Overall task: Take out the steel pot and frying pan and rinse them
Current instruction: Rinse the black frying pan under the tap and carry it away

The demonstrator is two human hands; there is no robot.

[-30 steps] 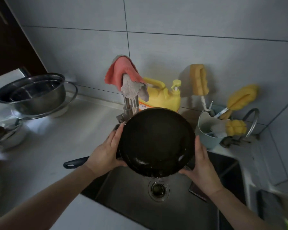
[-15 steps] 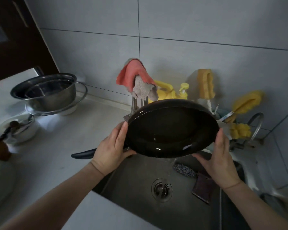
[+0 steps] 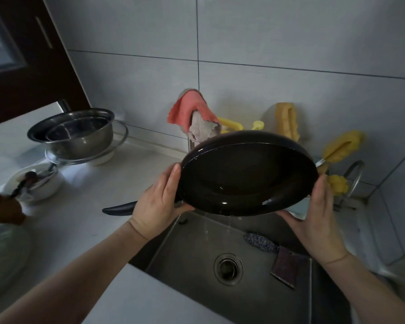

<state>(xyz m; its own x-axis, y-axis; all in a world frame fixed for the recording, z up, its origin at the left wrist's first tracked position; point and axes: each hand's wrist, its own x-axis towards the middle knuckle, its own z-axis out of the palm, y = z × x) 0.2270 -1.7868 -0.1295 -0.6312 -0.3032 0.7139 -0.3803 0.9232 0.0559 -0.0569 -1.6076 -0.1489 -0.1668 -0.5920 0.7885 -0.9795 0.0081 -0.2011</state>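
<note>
The frying pan is held over the sink, tilted so its near edge dips and a thin trickle of water falls toward the drain. The left hand grips the rim at nine o'clock where the handle joins, fingers up the side and thumb underneath; the right hand cups the rim at four o'clock, fingers flat against the outside. The step in hand looks like pouring off rinse water. To do it well, hold the low edge over the basin at six o'clock, tip slowly so water runs to the drain and not onto the counter, and keep both holds firm, since a wet rim may slip. The steel pot sits at ten o'clock on the counter, well apart; whether it is rinsed cannot be told.
</note>
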